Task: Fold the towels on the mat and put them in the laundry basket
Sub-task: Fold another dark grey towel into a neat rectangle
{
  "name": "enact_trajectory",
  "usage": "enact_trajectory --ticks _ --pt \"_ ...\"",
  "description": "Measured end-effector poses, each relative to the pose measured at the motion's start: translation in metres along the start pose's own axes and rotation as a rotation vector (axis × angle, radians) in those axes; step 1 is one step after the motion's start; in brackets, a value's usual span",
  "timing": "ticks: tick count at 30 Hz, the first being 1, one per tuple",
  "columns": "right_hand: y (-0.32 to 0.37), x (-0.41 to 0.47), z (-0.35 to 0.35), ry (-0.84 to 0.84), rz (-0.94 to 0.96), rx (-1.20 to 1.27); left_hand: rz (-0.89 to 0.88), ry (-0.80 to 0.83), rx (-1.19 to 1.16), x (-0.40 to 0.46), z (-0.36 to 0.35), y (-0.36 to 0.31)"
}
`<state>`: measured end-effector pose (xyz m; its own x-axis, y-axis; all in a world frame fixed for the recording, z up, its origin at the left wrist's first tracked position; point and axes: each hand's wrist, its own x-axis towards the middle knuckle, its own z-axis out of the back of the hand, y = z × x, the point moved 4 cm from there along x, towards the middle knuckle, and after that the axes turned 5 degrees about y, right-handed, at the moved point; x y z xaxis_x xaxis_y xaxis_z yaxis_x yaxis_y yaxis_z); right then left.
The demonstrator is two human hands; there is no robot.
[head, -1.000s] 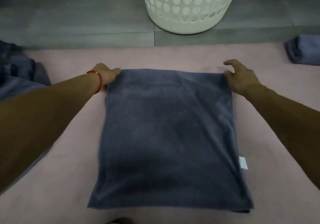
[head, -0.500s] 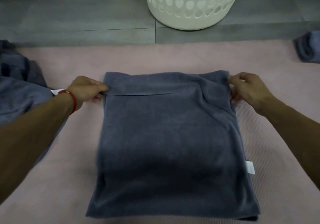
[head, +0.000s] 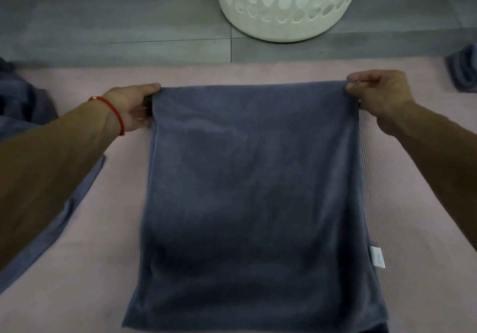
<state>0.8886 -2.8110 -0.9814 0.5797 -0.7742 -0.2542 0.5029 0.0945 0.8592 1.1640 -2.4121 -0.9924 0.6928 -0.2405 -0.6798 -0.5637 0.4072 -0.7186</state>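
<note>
A dark blue towel (head: 253, 190), folded into a long rectangle, lies on the pink mat (head: 413, 229) in front of me. My left hand (head: 131, 109) grips its far left corner, thumb on top. My right hand (head: 376, 92) pinches the far right corner. The far edge is raised off the mat and stretched taut between both hands. A white tag (head: 377, 260) sticks out on the towel's right side. The white laundry basket (head: 286, 5), with heart-shaped holes, stands on the grey floor beyond the mat.
A crumpled blue towel (head: 23, 116) lies at the mat's left edge, partly under my left arm. Another blue towel (head: 463, 72) sits at the far right edge of the mat. Grey floor tiles (head: 116, 18) lie beyond.
Both hands have taken hold of the towel's far corners and lifted that edge up, pulling it straight. A small fold seen half a second ago is gone.
</note>
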Motion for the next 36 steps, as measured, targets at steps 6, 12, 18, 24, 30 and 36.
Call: enact_trajectory --ticks 6,12,18,24,30,36 --pt "-0.020 0.011 -0.008 0.020 0.013 -0.160 -0.122 -0.150 0.089 0.013 0.007 0.007" --pt "-0.020 0.013 -0.010 0.084 0.067 -0.334 -0.278 -0.297 0.252 0.027 0.011 0.000" --pt "-0.014 0.016 -0.014 0.051 0.086 -0.359 -0.271 -0.370 0.404 0.035 0.007 -0.004" --pt "-0.003 0.020 -0.012 -0.022 0.109 -0.449 -0.258 -0.358 0.520 0.037 0.009 -0.007" --pt "0.013 -0.022 -0.048 -0.014 0.221 -0.775 -0.425 -0.420 0.816 0.008 0.003 0.004" --pt "-0.044 -0.142 -0.084 0.258 0.477 -1.034 -0.767 -0.218 1.389 -0.076 -0.016 0.101"
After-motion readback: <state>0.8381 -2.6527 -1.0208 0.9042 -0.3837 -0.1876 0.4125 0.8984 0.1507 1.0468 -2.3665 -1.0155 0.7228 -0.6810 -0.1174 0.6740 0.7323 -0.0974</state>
